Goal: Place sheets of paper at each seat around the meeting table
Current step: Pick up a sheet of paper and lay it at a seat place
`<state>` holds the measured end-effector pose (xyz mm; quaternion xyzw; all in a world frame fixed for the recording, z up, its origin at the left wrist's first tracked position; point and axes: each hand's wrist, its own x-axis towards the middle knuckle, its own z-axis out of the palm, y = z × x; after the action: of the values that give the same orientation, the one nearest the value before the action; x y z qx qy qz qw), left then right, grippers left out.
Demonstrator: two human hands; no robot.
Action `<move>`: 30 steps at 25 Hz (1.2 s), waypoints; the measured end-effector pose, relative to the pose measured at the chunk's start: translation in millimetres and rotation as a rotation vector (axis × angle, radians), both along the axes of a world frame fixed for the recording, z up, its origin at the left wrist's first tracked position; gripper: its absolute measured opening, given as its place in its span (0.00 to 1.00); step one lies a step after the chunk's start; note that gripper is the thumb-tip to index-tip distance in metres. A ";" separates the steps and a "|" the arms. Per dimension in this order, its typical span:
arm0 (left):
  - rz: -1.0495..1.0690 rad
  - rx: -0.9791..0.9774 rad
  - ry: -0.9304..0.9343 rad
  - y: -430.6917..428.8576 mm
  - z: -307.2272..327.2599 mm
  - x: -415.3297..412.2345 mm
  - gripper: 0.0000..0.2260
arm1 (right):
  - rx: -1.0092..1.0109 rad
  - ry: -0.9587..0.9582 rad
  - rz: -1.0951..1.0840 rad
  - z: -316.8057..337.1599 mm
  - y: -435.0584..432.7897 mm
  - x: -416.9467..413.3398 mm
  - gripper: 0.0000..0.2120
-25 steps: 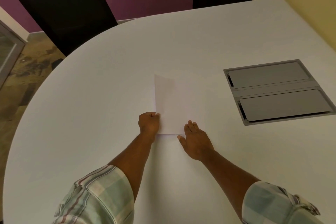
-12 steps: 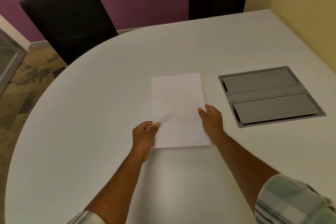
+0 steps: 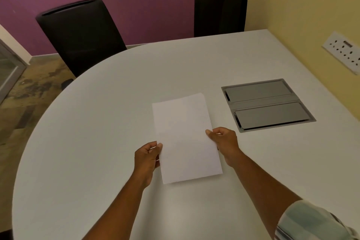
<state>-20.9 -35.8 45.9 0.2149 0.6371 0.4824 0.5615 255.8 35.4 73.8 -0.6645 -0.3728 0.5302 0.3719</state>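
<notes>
White sheets of paper [image 3: 186,138] are held just above the middle of the white meeting table [image 3: 97,122], long side pointing away from me. My left hand [image 3: 147,157] pinches the left edge with thumb on top. My right hand [image 3: 224,142] pinches the right edge the same way. Whether it is one sheet or a thin stack I cannot tell. Two black chairs stand at the far side: one [image 3: 81,33] at the far left curve, one [image 3: 220,13] at the far right near the corner.
A grey flip-lid cable box [image 3: 266,104] is set into the table right of the paper. A yellow wall with a white socket plate [image 3: 342,51] runs along the table's right edge. A purple wall is behind the chairs. Patterned floor shows at left.
The paper was on the table with my left hand at its corner. Both hands have since gripped its side edges and lifted it toward me. The view has tilted up, showing more of the chairs.
</notes>
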 end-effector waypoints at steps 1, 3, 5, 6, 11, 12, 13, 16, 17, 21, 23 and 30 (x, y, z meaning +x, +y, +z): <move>0.007 0.004 -0.001 -5.8 4.9 3.1 0.12 | 0.004 0.002 -0.005 3.9 -9.4 2.4 0.06; 0.024 0.025 -0.080 -20.4 16.4 8.1 0.11 | 0.015 0.007 -0.021 12.8 -31.2 8.0 0.02; 0.044 0.030 -0.252 -32.6 26.6 12.5 0.12 | 0.023 0.000 -0.039 18.7 -52.7 16.6 0.02; 0.040 0.021 -0.311 -37.9 30.1 14.6 0.14 | 0.027 -0.012 -0.054 20.9 -63.1 21.9 0.02; -0.129 -0.024 -0.083 -68.3 32.1 41.3 0.07 | 0.033 -0.092 -0.132 25.5 -116.0 53.9 0.03; -0.177 -0.026 -0.053 -74.3 30.7 50.1 0.06 | 0.034 -0.110 -0.152 24.7 -128.0 62.6 0.05; -0.222 -0.031 -0.036 -79.2 28.8 59.2 0.05 | 0.039 -0.124 -0.168 24.2 -138.8 70.9 0.05; -0.305 -0.074 0.012 -89.7 21.8 89.2 0.03 | 0.044 -0.151 -0.217 23.1 -168.7 101.5 0.02; -0.325 -0.096 0.030 -93.8 18.0 102.7 0.03 | 0.035 -0.163 -0.241 22.3 -179.5 115.5 0.01; -0.376 -0.176 0.117 -112.9 7.1 158.4 0.07 | -0.025 -0.226 -0.290 13.4 -210.8 170.3 0.05; -0.409 -0.188 0.150 -120.4 1.3 189.5 0.07 | -0.051 -0.252 -0.316 6.4 -221.5 201.4 0.03; -0.619 -0.291 0.167 -122.2 -20.9 293.2 0.06 | -0.177 -0.330 -0.355 -16.6 -236.9 312.9 0.03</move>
<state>272.3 -158.0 25.0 0.3543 0.6473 0.1745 0.6519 568.7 -201.5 57.2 -0.8270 -0.2582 0.3715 0.3337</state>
